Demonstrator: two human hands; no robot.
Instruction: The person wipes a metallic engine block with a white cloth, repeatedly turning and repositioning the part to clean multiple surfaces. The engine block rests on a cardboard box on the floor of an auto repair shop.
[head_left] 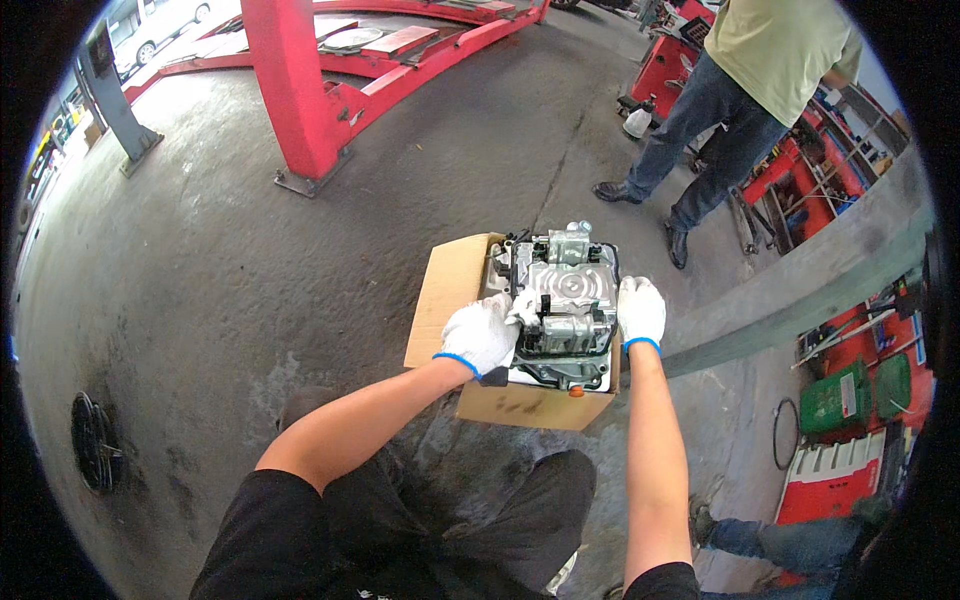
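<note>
A silver metal valve body (572, 288), a transmission part with two cylindrical housings and black fittings, rests on a cardboard box (535, 408) in front of me. My left hand (480, 335), in a white glove with a blue cuff, is closed at the part's left side. Between its fingers and the metal shows a crumpled white cloth (523, 306). At the right edge of the part, my right hand (641, 310), gloved the same way, has its fingers curled against the rim. Its fingertips are partly hidden. An orange plug (576, 391) sits at the near edge.
An open cardboard flap (440, 305) sticks out left of the part. Beyond stands a red lift post (290, 90). A person in jeans (715, 125) stands at the far right, another person's leg (785, 545) shows lower right. A grey post (800, 290) crosses the right side.
</note>
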